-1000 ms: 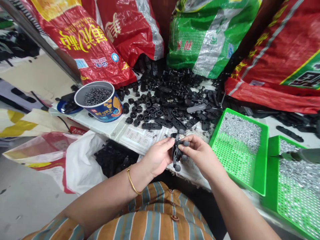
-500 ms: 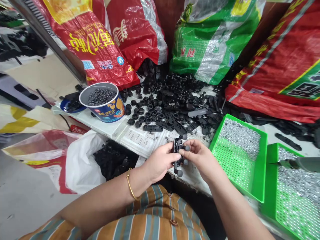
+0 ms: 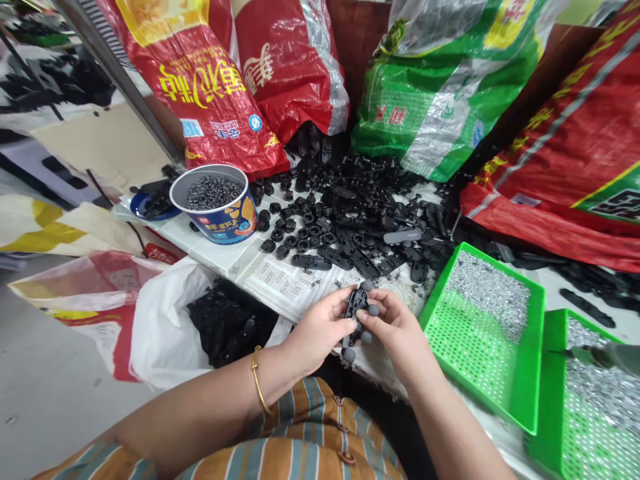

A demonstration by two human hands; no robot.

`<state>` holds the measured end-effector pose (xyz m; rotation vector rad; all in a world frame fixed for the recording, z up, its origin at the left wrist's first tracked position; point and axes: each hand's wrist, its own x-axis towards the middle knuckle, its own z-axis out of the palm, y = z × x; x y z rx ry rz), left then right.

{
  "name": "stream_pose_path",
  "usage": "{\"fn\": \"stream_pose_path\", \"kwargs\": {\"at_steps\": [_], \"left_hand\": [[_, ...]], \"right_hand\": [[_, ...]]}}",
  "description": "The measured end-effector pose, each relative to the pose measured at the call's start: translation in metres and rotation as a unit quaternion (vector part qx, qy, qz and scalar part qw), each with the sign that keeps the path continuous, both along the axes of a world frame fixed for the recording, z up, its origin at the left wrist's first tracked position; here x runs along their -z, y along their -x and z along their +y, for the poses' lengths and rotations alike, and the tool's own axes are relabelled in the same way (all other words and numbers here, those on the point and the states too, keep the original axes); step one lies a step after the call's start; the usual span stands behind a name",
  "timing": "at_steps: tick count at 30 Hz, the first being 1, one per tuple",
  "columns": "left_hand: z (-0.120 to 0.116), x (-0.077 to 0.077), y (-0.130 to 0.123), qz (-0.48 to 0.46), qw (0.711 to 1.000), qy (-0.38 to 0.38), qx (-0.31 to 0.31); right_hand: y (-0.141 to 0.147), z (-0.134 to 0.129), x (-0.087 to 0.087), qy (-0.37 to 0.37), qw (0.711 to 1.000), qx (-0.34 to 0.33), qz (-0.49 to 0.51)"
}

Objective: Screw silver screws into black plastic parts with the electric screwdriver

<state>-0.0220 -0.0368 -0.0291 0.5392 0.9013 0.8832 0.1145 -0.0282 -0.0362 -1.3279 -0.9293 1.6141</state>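
Between my two hands is a black plastic part with round grey knobs [image 3: 356,308], held above the table's front edge. My left hand [image 3: 326,330] grips its left side, thumb toward the middle. My right hand [image 3: 397,327] pinches it from the right, thumb pressed near a knob and fingers behind. The fingers partly cover the part, so its full shape is hidden. Just beyond the hands lies a heap of loose black plastic pieces [image 3: 345,227], among them ring-like knobs and long flat bars. One grey bar [image 3: 403,236] rests on the heap.
At left stands a blue tub [image 3: 227,223] of small dark pieces. To the right are a green perforated tray [image 3: 470,347] and a second green tray [image 3: 547,387], both with silvery screws; a tool tip [image 3: 595,355] juts over the latter. Sacks [image 3: 440,113] line the back. An open white bag [image 3: 167,327] hangs below.
The black part has turned slightly in my hands, its lower end shifting left. Both hands still hold it. The whole view has shifted a little.
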Motion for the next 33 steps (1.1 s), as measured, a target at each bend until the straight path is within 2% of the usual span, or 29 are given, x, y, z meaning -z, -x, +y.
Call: {"fn": "stream_pose_path", "kwargs": {"at_steps": [4, 9, 11, 13, 14, 15, 16, 18, 19, 21, 24, 27, 30, 33], "left_hand": [[0.003, -0.004, 0.003, 0.024, 1.0, -0.014, -0.015], [0.008, 0.002, 0.008, 0.078, 0.993, -0.082, -0.008], [0.01, 0.005, 0.011, 0.094, 0.99, -0.105, 0.005], [0.012, 0.005, 0.014, 0.094, 0.991, -0.092, 0.012], [0.013, 0.004, 0.014, 0.092, 0.993, -0.071, 0.015], [0.013, 0.002, 0.015, 0.089, 0.995, -0.046, 0.018], [0.013, 0.0, 0.015, 0.086, 0.996, -0.02, 0.02], [0.013, -0.003, 0.014, 0.074, 0.997, 0.012, 0.022], [0.013, -0.005, 0.014, 0.066, 0.998, 0.018, 0.019], [0.013, -0.007, 0.013, 0.043, 0.999, 0.021, 0.014], [0.014, -0.007, 0.013, 0.011, 1.0, 0.017, 0.001], [0.015, -0.004, 0.013, -0.012, 0.999, 0.015, -0.026], [0.015, 0.0, 0.013, -0.036, 0.998, 0.018, -0.056], [0.016, 0.0, 0.014, -0.04, 0.995, 0.019, -0.089]], "right_hand": [[0.005, -0.001, 0.003, -0.038, 0.998, 0.038, -0.032], [0.014, -0.004, 0.005, -0.058, 0.995, 0.052, -0.055], [0.01, 0.0, 0.003, -0.074, 0.993, 0.007, -0.087], [-0.001, 0.009, -0.004, -0.1, 0.977, -0.077, -0.169], [-0.01, 0.017, -0.008, -0.125, 0.955, -0.118, -0.242], [-0.019, 0.026, -0.012, -0.16, 0.915, -0.149, -0.34], [-0.028, 0.037, -0.015, -0.201, 0.855, -0.167, -0.448], [-0.046, 0.06, -0.018, -0.28, 0.693, -0.166, -0.643], [-0.052, 0.071, -0.017, -0.295, 0.662, -0.176, -0.666], [-0.061, 0.09, -0.013, -0.314, 0.632, -0.206, -0.678], [-0.065, 0.106, -0.006, -0.338, 0.612, -0.254, -0.669], [-0.067, 0.111, -0.007, -0.359, 0.594, -0.269, -0.668], [-0.072, 0.108, -0.009, -0.369, 0.588, -0.247, -0.676], [-0.075, 0.099, -0.01, -0.359, 0.595, -0.192, -0.693]]}}
